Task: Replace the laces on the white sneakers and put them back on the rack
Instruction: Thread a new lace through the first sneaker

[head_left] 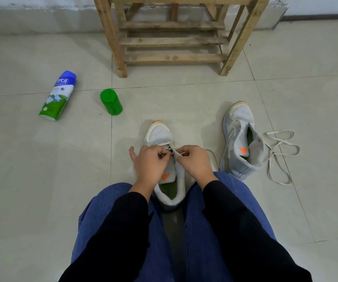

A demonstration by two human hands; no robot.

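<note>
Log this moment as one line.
step: lacing near sneaker | left hand: pinches lace | right hand: pinches lace | other sneaker: on floor, loose lace beside it | rack: both sneakers off it

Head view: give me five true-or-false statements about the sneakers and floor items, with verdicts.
1. The left hand and right hand both pinch the lace over the sneaker. True.
2. The second sneaker stands on the rack. False: it is on the floor.
3. The can lies on its side. True.
4. The green cap sits on the can. False: it lies apart on the floor.
5. A loose lace lies beside the second sneaker. True.
</note>
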